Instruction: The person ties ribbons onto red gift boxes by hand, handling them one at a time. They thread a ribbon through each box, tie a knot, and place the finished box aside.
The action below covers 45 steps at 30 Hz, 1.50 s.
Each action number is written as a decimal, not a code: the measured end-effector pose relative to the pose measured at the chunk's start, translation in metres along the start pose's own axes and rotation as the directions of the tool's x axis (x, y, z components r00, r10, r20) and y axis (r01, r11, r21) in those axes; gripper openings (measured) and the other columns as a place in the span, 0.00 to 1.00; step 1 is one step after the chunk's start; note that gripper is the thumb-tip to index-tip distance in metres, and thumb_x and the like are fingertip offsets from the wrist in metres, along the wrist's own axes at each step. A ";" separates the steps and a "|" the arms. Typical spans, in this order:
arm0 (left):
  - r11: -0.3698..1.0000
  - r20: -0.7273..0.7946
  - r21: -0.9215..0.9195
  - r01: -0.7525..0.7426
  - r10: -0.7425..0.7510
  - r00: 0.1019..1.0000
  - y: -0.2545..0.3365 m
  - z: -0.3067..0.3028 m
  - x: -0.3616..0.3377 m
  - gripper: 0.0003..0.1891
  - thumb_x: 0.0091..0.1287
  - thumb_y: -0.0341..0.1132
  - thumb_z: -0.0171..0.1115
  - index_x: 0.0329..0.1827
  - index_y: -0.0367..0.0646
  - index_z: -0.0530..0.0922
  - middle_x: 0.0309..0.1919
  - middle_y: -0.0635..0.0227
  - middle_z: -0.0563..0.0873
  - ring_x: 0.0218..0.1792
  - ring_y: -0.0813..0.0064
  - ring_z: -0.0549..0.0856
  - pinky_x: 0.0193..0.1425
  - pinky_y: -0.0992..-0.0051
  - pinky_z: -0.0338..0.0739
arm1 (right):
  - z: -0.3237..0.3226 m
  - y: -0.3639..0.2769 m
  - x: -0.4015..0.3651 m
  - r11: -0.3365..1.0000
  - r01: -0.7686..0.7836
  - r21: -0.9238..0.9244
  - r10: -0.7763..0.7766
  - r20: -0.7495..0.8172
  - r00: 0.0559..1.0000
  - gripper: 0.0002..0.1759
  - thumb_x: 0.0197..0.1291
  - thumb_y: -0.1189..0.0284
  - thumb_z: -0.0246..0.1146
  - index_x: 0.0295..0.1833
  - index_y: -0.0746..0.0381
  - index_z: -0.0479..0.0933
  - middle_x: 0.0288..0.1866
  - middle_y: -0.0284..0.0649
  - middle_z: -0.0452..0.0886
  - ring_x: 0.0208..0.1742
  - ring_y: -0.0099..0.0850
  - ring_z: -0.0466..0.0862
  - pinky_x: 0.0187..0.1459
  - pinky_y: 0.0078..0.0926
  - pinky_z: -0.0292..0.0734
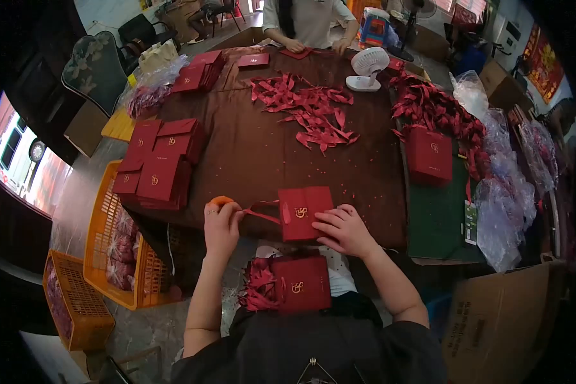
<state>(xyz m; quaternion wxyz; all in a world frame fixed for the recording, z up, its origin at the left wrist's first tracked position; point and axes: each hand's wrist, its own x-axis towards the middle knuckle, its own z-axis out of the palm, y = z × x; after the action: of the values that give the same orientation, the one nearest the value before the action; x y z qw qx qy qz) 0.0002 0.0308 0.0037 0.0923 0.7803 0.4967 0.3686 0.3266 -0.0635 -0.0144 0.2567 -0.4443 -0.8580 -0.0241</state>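
Observation:
A small red box (303, 212) with a gold emblem lies at the near edge of the brown table (249, 150). My right hand (344, 230) presses flat on its lower right corner. My left hand (222, 221) pinches a thin red ribbon (261, 212) that runs from the box's left side, and something orange (221, 200) shows at that hand's top. Another red box (300, 283) and a bunch of red ribbons (258, 288) rest on my lap.
Stacks of red boxes (160, 163) sit at table left, more (198, 70) at the far left. Loose red ribbons (307, 109) cover the middle. A white fan (367, 67) stands far right. Another person (308, 22) works opposite. Orange crates (118, 246) stand left.

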 end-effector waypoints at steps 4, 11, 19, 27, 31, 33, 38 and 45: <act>0.994 -0.175 0.003 -0.109 0.108 0.979 0.029 -0.031 0.026 0.05 0.68 0.29 0.65 0.45 0.42 0.80 0.45 0.57 0.79 0.51 0.51 0.77 0.56 0.60 0.73 | -0.035 -0.004 0.028 0.997 -0.007 0.072 0.029 -0.308 0.951 0.13 0.61 0.71 0.69 0.51 0.58 0.83 0.43 0.35 0.86 0.41 0.34 0.86 0.49 0.33 0.77; 0.953 -0.104 0.302 0.002 0.030 0.994 -0.005 0.028 0.049 0.11 0.67 0.32 0.66 0.52 0.43 0.82 0.52 0.50 0.80 0.56 0.44 0.76 0.62 0.54 0.74 | 0.008 0.061 0.074 0.902 -0.416 0.112 0.431 -0.209 0.878 0.11 0.63 0.70 0.67 0.51 0.56 0.84 0.41 0.40 0.83 0.44 0.42 0.83 0.49 0.40 0.78; 0.986 0.108 0.167 0.017 -0.035 0.994 0.055 0.095 0.017 0.26 0.64 0.45 0.73 0.60 0.44 0.78 0.52 0.51 0.79 0.51 0.50 0.82 0.53 0.59 0.80 | 0.051 0.173 0.090 0.943 -0.126 -0.307 0.119 -0.043 0.992 0.15 0.57 0.73 0.60 0.49 0.51 0.84 0.50 0.32 0.81 0.57 0.36 0.78 0.57 0.38 0.72; 0.956 0.248 0.207 0.208 -0.257 0.934 0.056 0.114 0.017 0.34 0.56 0.51 0.78 0.61 0.41 0.78 0.52 0.53 0.82 0.57 0.51 0.80 0.56 0.58 0.80 | 0.025 0.124 0.066 0.989 -0.114 -0.094 0.098 -0.157 0.983 0.06 0.56 0.71 0.70 0.39 0.55 0.80 0.49 0.34 0.81 0.54 0.37 0.79 0.54 0.38 0.72; 0.952 0.147 0.261 0.161 -0.204 0.968 0.058 0.115 0.013 0.32 0.53 0.47 0.80 0.57 0.40 0.78 0.52 0.56 0.81 0.56 0.53 0.80 0.55 0.59 0.81 | 0.011 0.067 0.037 0.783 -0.327 0.530 0.543 -0.324 0.775 0.07 0.61 0.78 0.66 0.45 0.60 0.81 0.43 0.39 0.81 0.47 0.34 0.83 0.54 0.29 0.74; 0.970 0.119 0.200 0.142 -0.168 0.979 0.052 0.118 0.014 0.31 0.52 0.46 0.81 0.56 0.42 0.78 0.52 0.57 0.81 0.55 0.54 0.79 0.54 0.59 0.81 | -0.017 0.032 0.030 0.498 -0.258 0.828 0.732 -0.241 0.638 0.07 0.66 0.82 0.62 0.48 0.63 0.79 0.46 0.36 0.79 0.49 0.25 0.81 0.53 0.22 0.73; 0.966 0.148 -0.013 0.257 -0.252 0.956 0.044 0.116 0.022 0.24 0.49 0.41 0.82 0.46 0.43 0.82 0.36 0.64 0.85 0.43 0.57 0.84 0.47 0.57 0.78 | -0.059 -0.006 0.042 0.734 -0.107 0.671 0.542 -0.484 0.686 0.06 0.66 0.82 0.63 0.47 0.64 0.80 0.48 0.38 0.78 0.50 0.27 0.80 0.49 0.24 0.76; 0.869 0.251 -0.214 0.446 -0.393 0.885 0.045 0.112 0.022 0.21 0.54 0.41 0.78 0.51 0.44 0.85 0.38 0.61 0.89 0.44 0.58 0.88 0.49 0.61 0.81 | 0.043 0.010 0.076 0.843 -0.372 0.389 0.497 -0.298 0.815 0.09 0.59 0.76 0.70 0.45 0.61 0.84 0.40 0.38 0.84 0.44 0.36 0.84 0.44 0.32 0.79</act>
<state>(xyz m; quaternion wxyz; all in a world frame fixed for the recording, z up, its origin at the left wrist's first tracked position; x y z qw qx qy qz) 0.1116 0.0522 -0.0430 0.3234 0.6663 0.5892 0.3229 0.2803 0.0118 -0.0186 0.4865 -0.5703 -0.6564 0.0848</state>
